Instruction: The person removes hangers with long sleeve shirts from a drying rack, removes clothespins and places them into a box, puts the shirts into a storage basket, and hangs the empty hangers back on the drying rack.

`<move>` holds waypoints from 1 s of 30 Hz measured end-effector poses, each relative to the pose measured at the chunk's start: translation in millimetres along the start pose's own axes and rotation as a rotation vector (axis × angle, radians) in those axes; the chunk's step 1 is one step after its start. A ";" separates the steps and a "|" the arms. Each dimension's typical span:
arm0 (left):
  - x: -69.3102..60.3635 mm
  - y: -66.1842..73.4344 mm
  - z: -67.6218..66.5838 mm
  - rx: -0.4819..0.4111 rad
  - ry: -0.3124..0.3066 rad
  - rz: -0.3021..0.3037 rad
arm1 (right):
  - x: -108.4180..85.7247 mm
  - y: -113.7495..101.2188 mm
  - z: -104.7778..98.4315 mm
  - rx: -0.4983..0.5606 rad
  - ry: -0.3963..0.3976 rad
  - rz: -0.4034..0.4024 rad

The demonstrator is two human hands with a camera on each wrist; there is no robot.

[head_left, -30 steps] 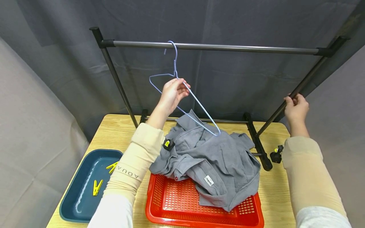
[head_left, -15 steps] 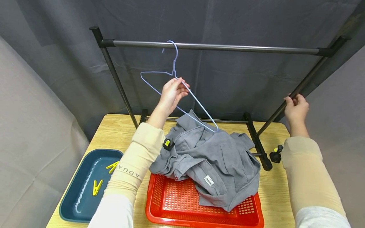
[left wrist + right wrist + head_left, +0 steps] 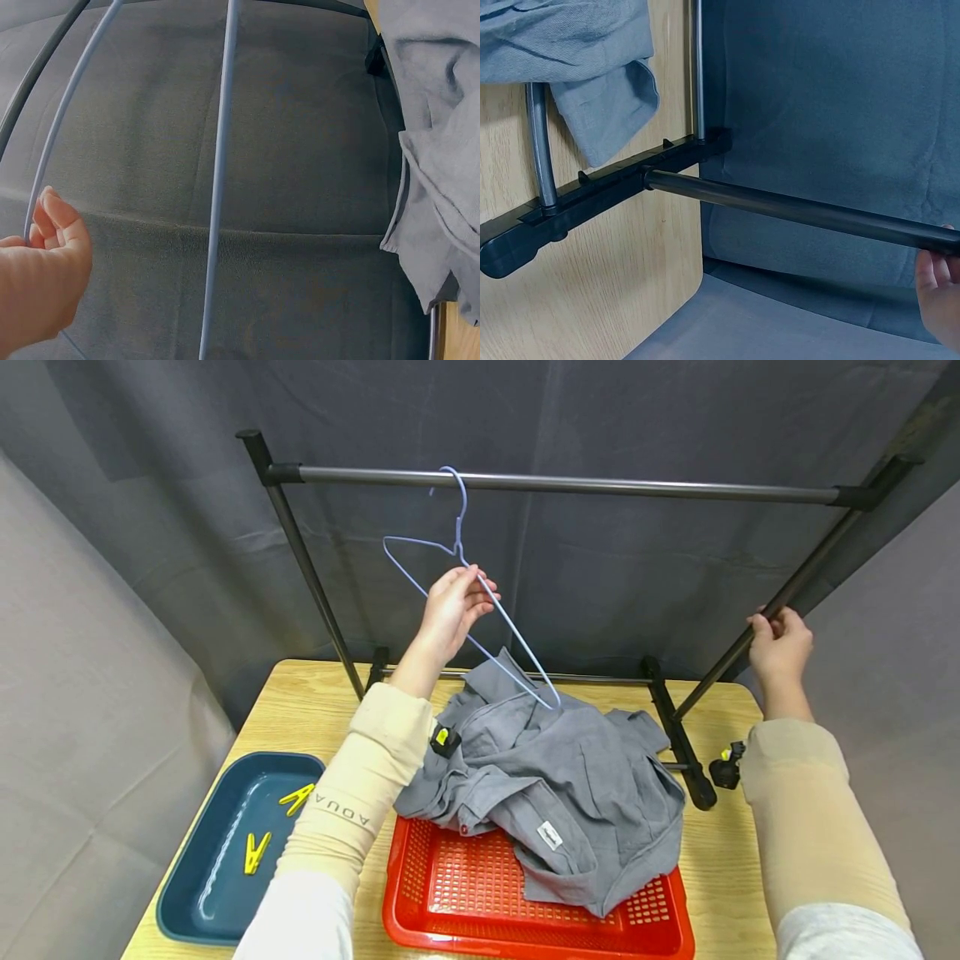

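A light blue wire clothes hanger [image 3: 517, 632] hangs by its hook from the horizontal rail [image 3: 600, 485] of a dark metal garment rack. My left hand [image 3: 454, 610] pinches the hanger's sloping arm just below the neck; the left wrist view shows the fingers curled at the wire. On the right, my right hand [image 3: 782, 643] grips the rack's slanted side post [image 3: 720, 670], thumb on the near side. In the right wrist view only part of that hand [image 3: 939, 292] shows at the frame edge. Below the hanger lies a crumpled grey shirt [image 3: 562, 785].
The shirt spills over a red perforated basket [image 3: 480, 877] on the wooden table [image 3: 315, 710]. A dark blue tray [image 3: 217, 860] at left holds yellow clothespins [image 3: 257, 853]. The rack's black foot [image 3: 678, 743] stands at right, and a grey curtain [image 3: 637, 418] hangs behind.
The hanger has swung slightly on the rail: its far left corner sits higher and its lower right corner has shifted left. Both hands keep their places.
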State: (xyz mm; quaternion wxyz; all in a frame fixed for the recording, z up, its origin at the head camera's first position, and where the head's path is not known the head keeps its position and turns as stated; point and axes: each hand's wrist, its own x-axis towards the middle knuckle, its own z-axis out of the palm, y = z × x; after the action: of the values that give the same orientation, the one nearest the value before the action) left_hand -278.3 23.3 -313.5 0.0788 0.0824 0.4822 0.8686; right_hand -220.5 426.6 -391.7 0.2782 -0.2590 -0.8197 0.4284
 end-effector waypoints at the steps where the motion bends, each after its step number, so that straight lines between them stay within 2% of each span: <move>1: -0.2 0.1 0.0 -0.001 -0.001 0.000 | 0.1 0.0 0.0 0.000 0.001 0.001; 9: -3.5 1.0 -1.8 0.021 0.001 0.008 | 0.3 -0.3 -0.2 -0.001 0.001 0.004; 14: -5.8 1.2 -3.3 0.096 0.063 0.051 | -0.5 -1.5 -1.0 -0.016 -0.019 0.023; 17: -7.9 0.1 -4.6 0.186 0.139 0.131 | -1.0 -2.4 -2.1 -0.016 -0.039 0.043; 20: -10.9 -1.2 -7.2 0.313 0.221 0.263 | -1.5 -2.5 -3.2 -0.001 -0.061 0.049; 23: -12.1 -4.6 -12.5 0.415 0.243 0.415 | -2.6 -1.4 -4.7 0.007 -0.080 0.053; 24: -12.9 -5.5 -14.5 0.461 0.232 0.454 | -3.2 -1.1 -5.1 0.003 -0.084 0.049; 26: -13.7 -9.0 -20.1 0.559 0.168 0.516 | -4.4 -0.8 -5.6 -0.009 -0.094 0.049; 30: -17.8 -16.1 -32.5 0.816 -0.055 0.606 | -6.4 -0.4 -5.0 -0.029 -0.122 0.046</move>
State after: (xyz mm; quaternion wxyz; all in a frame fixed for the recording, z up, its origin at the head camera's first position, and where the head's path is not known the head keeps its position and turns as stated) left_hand -267.2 1.1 -345.3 -0.2027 0.2653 0.7343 0.5910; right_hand -212.7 424.9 -390.4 0.2142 -0.2551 -0.8351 0.4377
